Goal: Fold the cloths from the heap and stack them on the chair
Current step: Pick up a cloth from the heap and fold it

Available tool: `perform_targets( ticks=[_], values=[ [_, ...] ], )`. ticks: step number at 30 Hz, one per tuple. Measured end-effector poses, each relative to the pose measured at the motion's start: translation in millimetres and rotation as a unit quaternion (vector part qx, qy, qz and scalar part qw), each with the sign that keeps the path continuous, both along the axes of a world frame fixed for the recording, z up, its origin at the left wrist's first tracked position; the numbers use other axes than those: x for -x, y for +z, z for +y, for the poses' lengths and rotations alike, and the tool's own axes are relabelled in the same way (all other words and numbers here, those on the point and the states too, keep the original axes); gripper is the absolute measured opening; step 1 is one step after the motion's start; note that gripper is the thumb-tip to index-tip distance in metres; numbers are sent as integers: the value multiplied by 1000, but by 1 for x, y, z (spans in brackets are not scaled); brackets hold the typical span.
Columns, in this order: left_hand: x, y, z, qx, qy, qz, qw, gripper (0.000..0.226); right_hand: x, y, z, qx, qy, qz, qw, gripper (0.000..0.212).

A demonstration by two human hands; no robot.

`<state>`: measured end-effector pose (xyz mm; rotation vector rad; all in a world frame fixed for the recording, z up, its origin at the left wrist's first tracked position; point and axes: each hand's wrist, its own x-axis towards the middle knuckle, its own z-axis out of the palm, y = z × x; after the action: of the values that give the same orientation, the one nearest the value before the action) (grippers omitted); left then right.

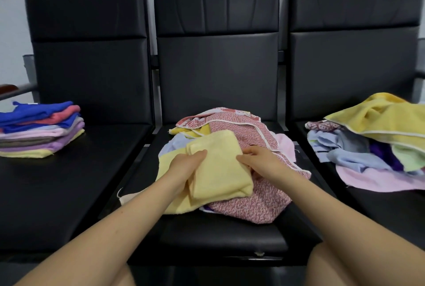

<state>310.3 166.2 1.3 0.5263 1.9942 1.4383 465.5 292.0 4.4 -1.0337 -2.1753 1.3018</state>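
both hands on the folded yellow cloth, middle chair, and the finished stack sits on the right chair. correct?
Not quite. Both hands, left hand and right hand, are on the folded yellow cloth over the middle chair, but the folded stack sits on the left chair. The right chair holds an unfolded heap. The head view shows it.

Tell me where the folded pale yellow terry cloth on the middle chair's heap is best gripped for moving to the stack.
Probably by its two long side edges, one hand from each side. The folded pale yellow terry cloth lies as a thick layered rectangle, and the left hand and right hand already flank it; pinching all layers should keep the fold from opening.
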Motion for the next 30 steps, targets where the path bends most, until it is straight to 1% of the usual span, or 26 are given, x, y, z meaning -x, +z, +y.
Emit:
perform_targets(
  ticks=[1,3,6,9,11,13,15,18,20,23,26,27,28,30],
  values=[
    [0,-1,2,-3,-15,0,1000,43,0,1,-2,-4,3,8,1000,16],
    [4,-1,5,-4,-32,31,999,38,3,3,-6,-1,3,41,999,17],
    [15,11,0,-31,3,73,997,25,6,5,-11,3,17,73,997,23],
    [32,19,-17,-43,31,75,996,17,10,4,-14,-30,41,57,997,32],
    [42,19,-31,-16,33,72,997,15,12,2,-15,-45,58,41,996,33],
    [50,12,-44,49,19,68,996,18,15,-2,-16,-72,72,6,995,35],
    [56,4,-53,96,10,27,995,16,16,-4,-15,-104,72,-27,992,37],
    [61,1,-64,140,27,16,990,15,19,-6,-16,-107,76,-24,991,32],
    [60,4,-67,143,38,5,989,18,22,-7,-19,-87,78,-16,993,32],
    [54,8,-68,136,47,-12,990,9,28,-8,-27,-41,76,-25,996,38],
    [53,6,-72,77,40,-65,994,21,32,-7,-37,73,75,8,994,33],
    [51,7,-73,48,38,-90,994,25,34,-7,-40,103,69,20,992,37],
    [49,6,-74,37,38,-100,994,27,36,-7,-43,124,56,29,990,39],
    [45,4,-73,48,32,-84,995,28,41,-7,-45,149,17,34,988,40]
  ],
)
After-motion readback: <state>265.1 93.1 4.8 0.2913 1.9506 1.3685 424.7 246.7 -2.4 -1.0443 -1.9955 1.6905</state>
